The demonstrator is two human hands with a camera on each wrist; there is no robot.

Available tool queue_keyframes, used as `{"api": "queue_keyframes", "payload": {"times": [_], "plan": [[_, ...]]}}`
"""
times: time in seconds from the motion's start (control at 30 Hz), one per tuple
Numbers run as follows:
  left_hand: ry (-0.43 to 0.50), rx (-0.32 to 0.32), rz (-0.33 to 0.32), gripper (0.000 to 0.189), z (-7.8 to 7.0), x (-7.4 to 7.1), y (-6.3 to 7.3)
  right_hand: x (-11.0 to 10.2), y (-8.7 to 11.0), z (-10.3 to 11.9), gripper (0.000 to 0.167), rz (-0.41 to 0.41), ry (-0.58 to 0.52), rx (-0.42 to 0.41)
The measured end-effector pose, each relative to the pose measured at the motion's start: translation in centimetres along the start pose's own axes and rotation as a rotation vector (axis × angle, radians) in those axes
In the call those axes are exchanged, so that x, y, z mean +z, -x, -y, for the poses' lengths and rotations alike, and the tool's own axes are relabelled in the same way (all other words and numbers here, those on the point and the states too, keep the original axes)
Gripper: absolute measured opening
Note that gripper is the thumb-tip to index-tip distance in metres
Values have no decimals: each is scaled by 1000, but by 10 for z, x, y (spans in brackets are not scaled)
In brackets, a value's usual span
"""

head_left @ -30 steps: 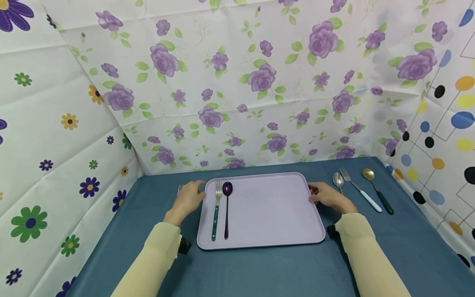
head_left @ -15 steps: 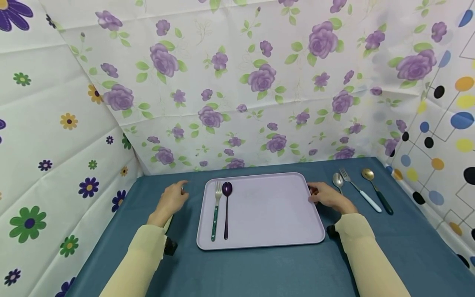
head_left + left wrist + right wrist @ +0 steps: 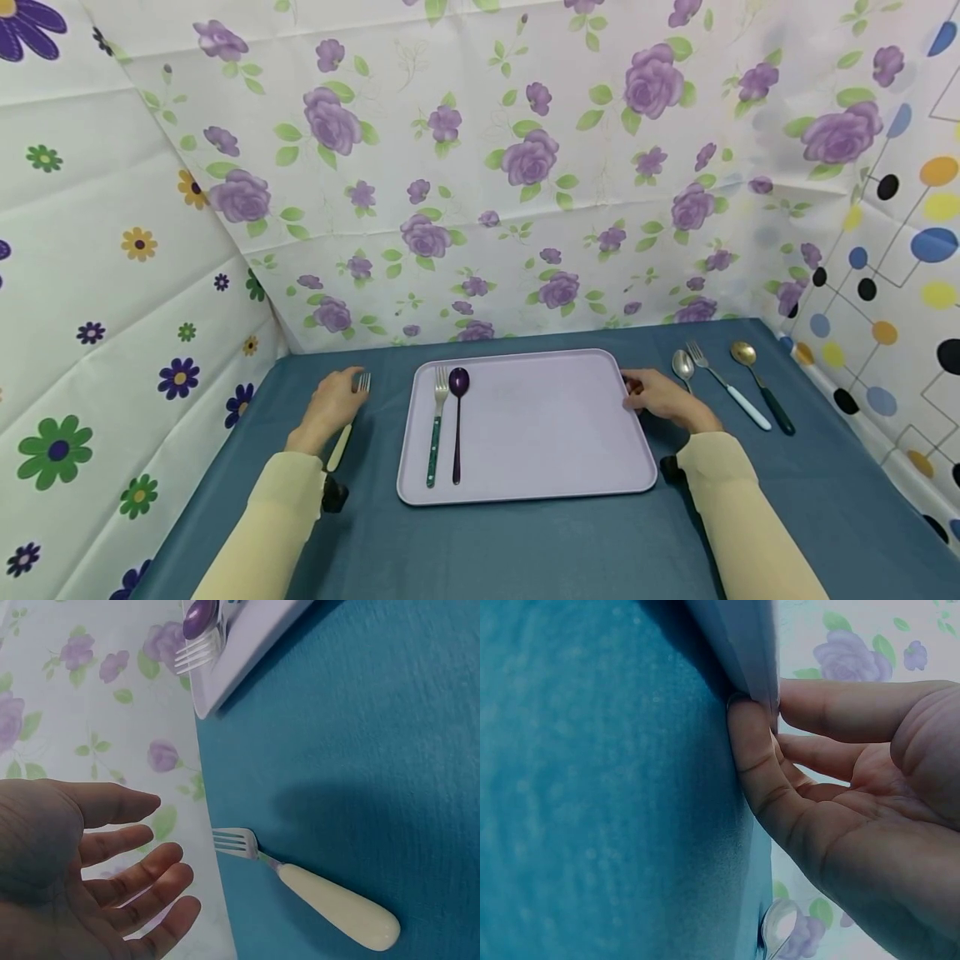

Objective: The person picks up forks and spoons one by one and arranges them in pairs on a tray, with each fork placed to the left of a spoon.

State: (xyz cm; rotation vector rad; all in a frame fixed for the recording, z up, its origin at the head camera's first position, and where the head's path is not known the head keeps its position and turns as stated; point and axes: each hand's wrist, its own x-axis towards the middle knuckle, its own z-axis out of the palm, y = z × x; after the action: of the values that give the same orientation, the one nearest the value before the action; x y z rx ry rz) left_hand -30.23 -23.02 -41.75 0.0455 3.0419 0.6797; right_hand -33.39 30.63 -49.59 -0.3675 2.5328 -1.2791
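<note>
On the blue cloth lies a lilac tray (image 3: 547,425), bearing a fork with a dark green handle (image 3: 434,446) and a dark purple spoon (image 3: 459,382), side by side near its left edge. My right hand (image 3: 667,397) grips the tray's right edge; in the right wrist view the thumb is on the rim and a finger (image 3: 754,742) is tucked beneath it. To the tray's left, my left hand (image 3: 326,408) hovers with loosely spread fingers over a cream-handled fork (image 3: 337,904), holding nothing. In the head view it covers part of that fork.
Right of the tray lie a silver spoon (image 3: 682,364), partly behind the right hand, a white-handled fork (image 3: 746,406) and a gold spoon with a dark green handle (image 3: 777,408). A flowered sheet (image 3: 487,208) rises behind the table, with patterned sheets at both sides.
My left hand has moved left from the tray's left edge to the cream-handled fork, more of which now shows. My right hand and the tray have stayed in place.
</note>
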Motion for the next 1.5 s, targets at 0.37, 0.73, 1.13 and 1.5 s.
{"api": "queue_keyframes", "payload": {"times": [0.37,0.73,1.13,1.5], "plan": [[-12,-52,20,50,11,5,0,0,0,0,66,-1,5,0],[-60,-81,84,54,22,16,1,1,0,2,65,-7,8,-4],[-59,-142,159,58,30,23,4,0,1,3,65,-7,12,0],[-93,-79,141,49,33,26,4,0,1,1,66,-5,6,-9]]}}
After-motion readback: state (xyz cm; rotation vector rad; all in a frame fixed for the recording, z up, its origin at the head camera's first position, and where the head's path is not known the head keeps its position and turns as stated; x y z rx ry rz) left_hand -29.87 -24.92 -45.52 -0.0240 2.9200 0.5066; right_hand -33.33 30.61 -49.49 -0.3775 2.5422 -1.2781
